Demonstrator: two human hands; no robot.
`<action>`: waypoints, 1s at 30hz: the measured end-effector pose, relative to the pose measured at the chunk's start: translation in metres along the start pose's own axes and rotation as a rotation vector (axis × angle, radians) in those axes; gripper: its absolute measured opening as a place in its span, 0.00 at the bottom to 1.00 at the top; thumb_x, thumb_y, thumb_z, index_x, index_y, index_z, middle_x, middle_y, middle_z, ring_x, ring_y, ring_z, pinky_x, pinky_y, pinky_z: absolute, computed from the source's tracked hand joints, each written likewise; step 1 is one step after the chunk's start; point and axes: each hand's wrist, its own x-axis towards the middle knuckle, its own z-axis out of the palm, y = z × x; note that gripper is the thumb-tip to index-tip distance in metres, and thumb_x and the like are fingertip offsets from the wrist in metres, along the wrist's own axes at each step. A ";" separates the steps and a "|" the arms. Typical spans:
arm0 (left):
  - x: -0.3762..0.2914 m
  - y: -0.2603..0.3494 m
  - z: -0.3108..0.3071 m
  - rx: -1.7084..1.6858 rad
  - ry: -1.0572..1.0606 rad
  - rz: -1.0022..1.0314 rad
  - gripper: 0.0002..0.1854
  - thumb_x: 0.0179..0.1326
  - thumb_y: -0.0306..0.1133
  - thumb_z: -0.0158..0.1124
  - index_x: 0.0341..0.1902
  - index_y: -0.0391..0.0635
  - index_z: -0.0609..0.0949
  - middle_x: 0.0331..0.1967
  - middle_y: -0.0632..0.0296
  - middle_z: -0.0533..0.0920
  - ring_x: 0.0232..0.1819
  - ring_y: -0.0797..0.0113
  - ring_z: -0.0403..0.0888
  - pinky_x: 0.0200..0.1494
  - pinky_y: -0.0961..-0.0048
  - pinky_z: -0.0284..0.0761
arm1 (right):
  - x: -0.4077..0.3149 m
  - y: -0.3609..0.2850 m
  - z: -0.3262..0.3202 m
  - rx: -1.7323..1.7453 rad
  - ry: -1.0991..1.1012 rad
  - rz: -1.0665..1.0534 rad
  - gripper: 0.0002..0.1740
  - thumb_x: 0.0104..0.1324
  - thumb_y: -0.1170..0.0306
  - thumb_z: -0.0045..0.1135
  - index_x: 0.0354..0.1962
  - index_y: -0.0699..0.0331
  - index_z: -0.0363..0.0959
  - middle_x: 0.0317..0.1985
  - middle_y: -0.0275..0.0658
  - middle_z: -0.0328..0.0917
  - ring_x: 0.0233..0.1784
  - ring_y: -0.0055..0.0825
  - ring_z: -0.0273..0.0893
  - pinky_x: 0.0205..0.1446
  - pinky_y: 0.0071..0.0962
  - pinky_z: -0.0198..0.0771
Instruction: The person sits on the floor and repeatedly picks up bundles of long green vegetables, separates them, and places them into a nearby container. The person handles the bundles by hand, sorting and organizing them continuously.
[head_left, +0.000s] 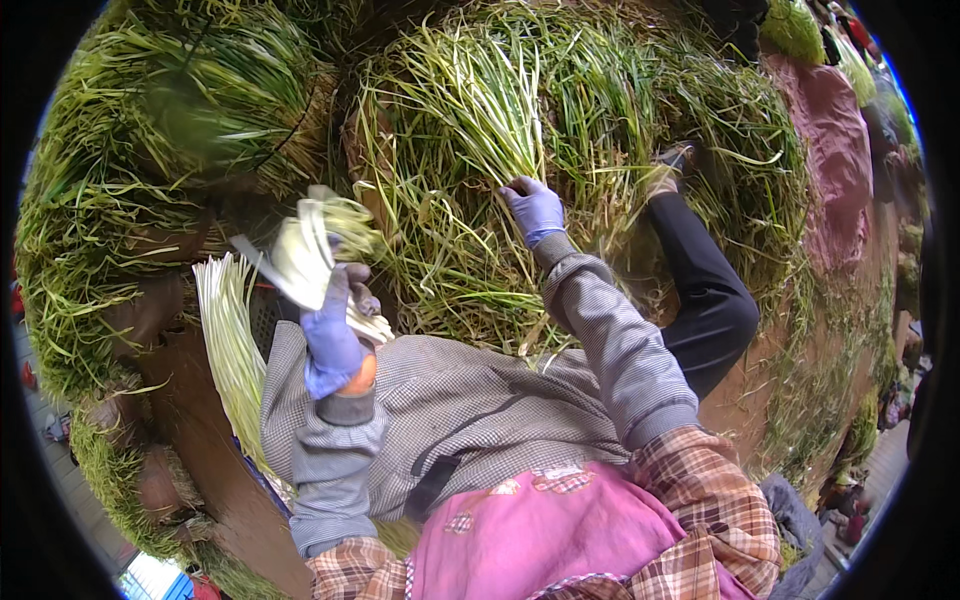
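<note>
My left hand (334, 330), in a purple glove, is closed around a bunch of pale stems (300, 251). The bunch is blurred, and a flat whitish strip sticking out to its left is too smeared to name. My right hand (536, 210), gloved too, pinches the lower ends of a loose sheaf of long green leafy stalks (487, 105), which look like chives. The sheaf fans away from me over a large heap of the same greens (615, 112). Beside my left forearm stands a neat bundle of pale-based stalks (229, 322).
A grey checked cloth (450, 397) covers my lap. More greens are piled at the left (217, 97). My bent leg in dark trousers (701, 292) borders the heap on the right. Farther right, a pink cloth (832, 165) lies on brown ground (847, 337) strewn with leaves.
</note>
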 end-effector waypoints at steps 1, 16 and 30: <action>0.003 -0.002 0.002 -0.036 0.045 0.128 0.18 0.59 0.30 0.54 0.51 0.38 0.66 0.26 0.59 0.77 0.18 0.76 0.71 0.16 0.83 0.69 | 0.009 0.014 0.007 -0.145 0.001 -0.099 0.13 0.54 0.60 0.59 0.30 0.60 0.76 0.29 0.40 0.77 0.31 0.32 0.75 0.37 0.26 0.69; -0.004 -0.021 -0.005 0.177 0.072 -0.337 0.11 0.51 0.29 0.65 0.37 0.41 0.75 0.28 0.64 0.78 0.23 0.78 0.71 0.20 0.83 0.66 | -0.125 -0.045 -0.011 0.539 -0.696 -0.165 0.12 0.54 0.69 0.61 0.33 0.67 0.73 0.26 0.34 0.76 0.28 0.14 0.71 0.33 0.16 0.70; -0.018 -0.004 -0.019 0.261 0.165 -0.084 0.07 0.50 0.25 0.64 0.33 0.41 0.78 0.26 0.60 0.79 0.19 0.77 0.71 0.19 0.83 0.66 | -0.138 -0.062 -0.004 0.551 -0.555 -0.051 0.11 0.60 0.65 0.53 0.33 0.65 0.73 0.25 0.34 0.75 0.25 0.17 0.69 0.30 0.17 0.67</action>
